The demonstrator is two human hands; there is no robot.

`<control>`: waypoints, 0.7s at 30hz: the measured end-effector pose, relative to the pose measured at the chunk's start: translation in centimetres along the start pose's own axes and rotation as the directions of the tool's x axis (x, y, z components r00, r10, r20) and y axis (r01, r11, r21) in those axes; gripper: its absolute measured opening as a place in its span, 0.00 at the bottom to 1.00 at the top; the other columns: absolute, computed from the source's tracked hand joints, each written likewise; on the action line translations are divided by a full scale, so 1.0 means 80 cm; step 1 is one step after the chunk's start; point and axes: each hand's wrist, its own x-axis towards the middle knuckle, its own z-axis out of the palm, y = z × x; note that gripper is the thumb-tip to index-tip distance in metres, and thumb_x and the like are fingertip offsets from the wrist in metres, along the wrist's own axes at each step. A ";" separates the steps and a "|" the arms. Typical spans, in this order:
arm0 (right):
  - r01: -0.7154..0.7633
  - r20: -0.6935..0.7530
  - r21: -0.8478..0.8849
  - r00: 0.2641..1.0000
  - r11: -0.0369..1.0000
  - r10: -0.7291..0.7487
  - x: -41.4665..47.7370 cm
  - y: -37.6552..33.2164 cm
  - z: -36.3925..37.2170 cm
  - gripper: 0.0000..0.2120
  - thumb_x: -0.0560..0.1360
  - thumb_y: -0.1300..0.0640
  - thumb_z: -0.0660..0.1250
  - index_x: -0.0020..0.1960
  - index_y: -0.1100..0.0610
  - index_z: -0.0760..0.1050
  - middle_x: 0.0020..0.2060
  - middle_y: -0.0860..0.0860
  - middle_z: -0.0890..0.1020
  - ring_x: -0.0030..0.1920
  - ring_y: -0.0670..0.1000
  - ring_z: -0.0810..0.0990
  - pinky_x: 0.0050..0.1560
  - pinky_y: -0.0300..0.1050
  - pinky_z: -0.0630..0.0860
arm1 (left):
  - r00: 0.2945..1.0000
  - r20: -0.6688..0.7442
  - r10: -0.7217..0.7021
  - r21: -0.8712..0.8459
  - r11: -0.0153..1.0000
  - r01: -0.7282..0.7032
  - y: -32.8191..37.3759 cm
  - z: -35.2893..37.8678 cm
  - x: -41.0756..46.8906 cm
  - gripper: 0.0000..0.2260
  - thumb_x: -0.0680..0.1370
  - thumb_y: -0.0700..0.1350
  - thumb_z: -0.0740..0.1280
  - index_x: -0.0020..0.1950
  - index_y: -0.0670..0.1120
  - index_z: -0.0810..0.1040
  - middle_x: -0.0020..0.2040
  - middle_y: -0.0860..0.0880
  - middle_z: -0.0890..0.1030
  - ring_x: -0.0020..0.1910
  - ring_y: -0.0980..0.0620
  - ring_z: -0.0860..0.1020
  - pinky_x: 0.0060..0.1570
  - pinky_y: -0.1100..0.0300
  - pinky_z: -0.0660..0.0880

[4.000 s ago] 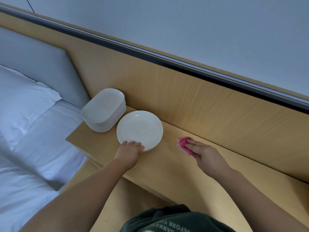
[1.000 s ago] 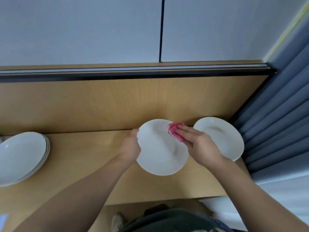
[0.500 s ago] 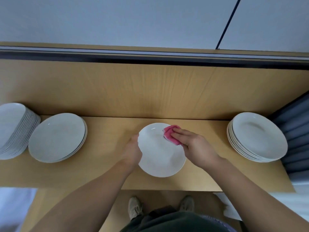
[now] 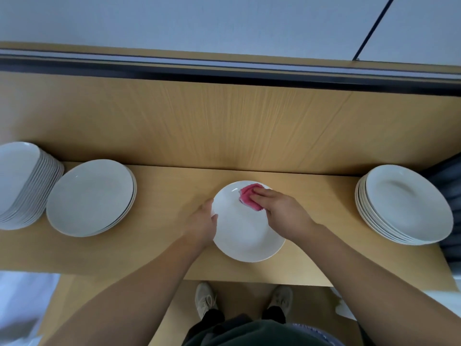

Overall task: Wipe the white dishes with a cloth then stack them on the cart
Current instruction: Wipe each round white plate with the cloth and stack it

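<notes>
L hand [image 4: 202, 224] grips the white plate [image 4: 247, 236] by its left rim, thumb on top. R hand [image 4: 282, 211] holds the pink cloth [image 4: 249, 196], pressed on the plate's far part. Plate's over the wooden ledge [image 4: 174, 186], btwn L stack [image 4: 92, 196] & R stack [image 4: 404, 203]. Stiff, prob slick & breakable, so I keep the rim grip. Vs 0.5 s ago: cloth a touch nearer the far rim, grip same

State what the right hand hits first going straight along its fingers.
Past the cloth under the right hand, the plate's far rim, then probably the wooden back panel.
</notes>
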 end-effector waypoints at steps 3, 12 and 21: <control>-0.013 0.059 -0.030 0.998 0.999 0.015 0.023 -0.002 0.020 0.28 0.74 0.72 0.56 0.69 0.52 0.72 0.70 0.43 0.70 0.69 0.47 0.68 0.60 0.39 0.70 | 0.996 0.038 0.080 0.123 0.989 -0.085 -0.012 -0.011 0.000 0.25 0.81 0.51 0.58 0.76 0.48 0.56 0.70 0.48 0.70 0.62 0.47 0.73 0.56 0.55 0.70; -0.197 0.146 -0.209 0.962 0.958 0.230 0.056 -0.019 0.098 0.32 0.78 0.62 0.56 0.79 0.52 0.49 0.79 0.54 0.47 0.78 0.56 0.46 0.76 0.52 0.51 | 0.928 0.273 0.253 0.187 0.932 -0.310 -0.038 -0.025 -0.011 0.46 0.71 0.62 0.70 0.79 0.50 0.46 0.77 0.52 0.58 0.74 0.51 0.59 0.70 0.56 0.61; -0.167 0.166 -0.198 0.966 0.966 0.201 0.056 -0.038 0.131 0.31 0.80 0.60 0.55 0.80 0.52 0.46 0.79 0.54 0.42 0.78 0.59 0.39 0.75 0.53 0.36 | 0.929 0.262 0.262 0.173 0.934 -0.312 -0.043 -0.023 -0.007 0.46 0.72 0.60 0.70 0.79 0.48 0.46 0.78 0.51 0.56 0.75 0.51 0.58 0.70 0.58 0.59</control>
